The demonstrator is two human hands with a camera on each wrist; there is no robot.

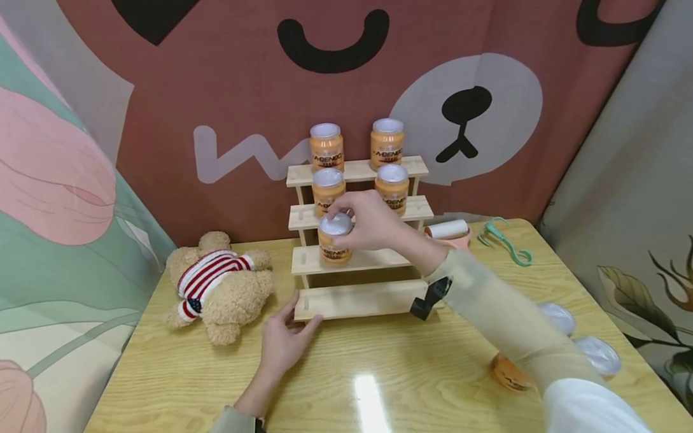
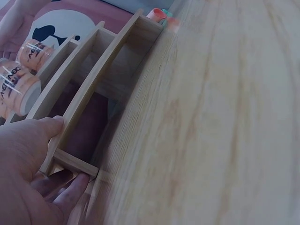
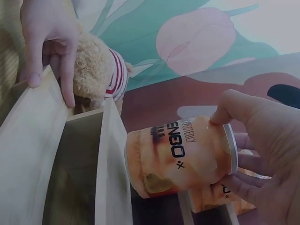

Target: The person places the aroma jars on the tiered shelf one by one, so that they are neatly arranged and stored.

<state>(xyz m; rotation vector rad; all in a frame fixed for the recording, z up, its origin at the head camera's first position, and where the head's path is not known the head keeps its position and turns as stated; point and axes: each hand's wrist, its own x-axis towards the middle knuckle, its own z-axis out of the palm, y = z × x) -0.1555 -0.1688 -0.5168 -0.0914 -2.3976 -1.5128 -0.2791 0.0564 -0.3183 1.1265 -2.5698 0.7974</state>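
Remotely, I see the right hand [image 1: 371, 221], fingers clamped round a jar [image 1: 332, 250]. The left hand [image 1: 283, 343] grips the wooden rack [image 1: 361, 299].

At lower left, the left hand [image 2: 23, 164] grips the end of a tiered wooden rack [image 2: 89, 89]; orange jars [image 2: 18, 89] appear at upper left, and a wood-grained tabletop [image 2: 211, 112] fills the right.

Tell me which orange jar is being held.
The jar at the left of the third shelf from the top: the right grip holds it, and no other jar is held.
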